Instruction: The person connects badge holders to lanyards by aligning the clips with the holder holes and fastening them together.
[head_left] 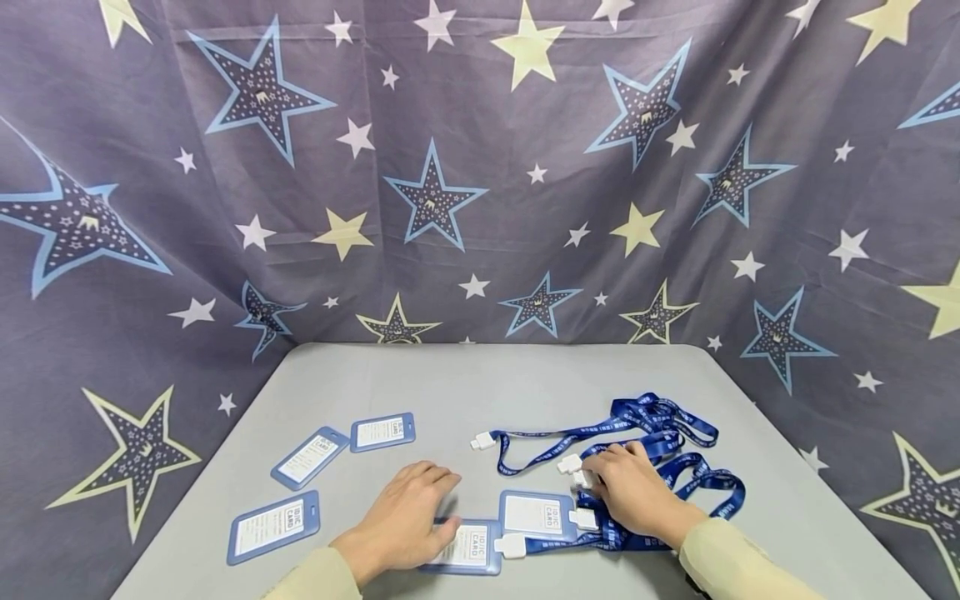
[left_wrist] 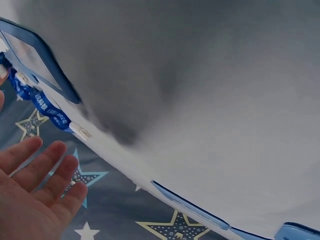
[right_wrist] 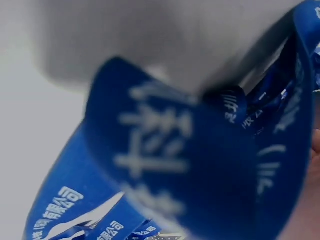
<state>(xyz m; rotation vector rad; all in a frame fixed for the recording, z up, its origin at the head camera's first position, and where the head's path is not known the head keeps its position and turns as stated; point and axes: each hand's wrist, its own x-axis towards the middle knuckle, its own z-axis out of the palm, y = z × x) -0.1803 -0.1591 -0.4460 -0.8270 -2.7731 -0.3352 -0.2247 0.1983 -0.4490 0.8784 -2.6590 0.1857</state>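
My left hand (head_left: 405, 521), fingers extended in the left wrist view, hovers over the left part of a blue-framed ID card holder (head_left: 483, 546). A white clip (head_left: 510, 546) on a blue lanyard joins that holder's right end. Just behind lies a second card holder (head_left: 536, 515), with another white clip (head_left: 583, 518) at its slot. My right hand (head_left: 633, 492) is down on the blue lanyards (head_left: 663, 446), fingertips right at two white clips (head_left: 570, 463); its grip is hidden. Blurred lanyard straps (right_wrist: 165, 145) fill much of the right wrist view.
Three loose card holders (head_left: 273, 527), (head_left: 309, 457), (head_left: 382, 432) lie at the left of the grey table (head_left: 450, 379). One more white clip (head_left: 482, 440) points left from a lanyard behind the hands. A star-patterned curtain (head_left: 480, 250) hangs around the table.
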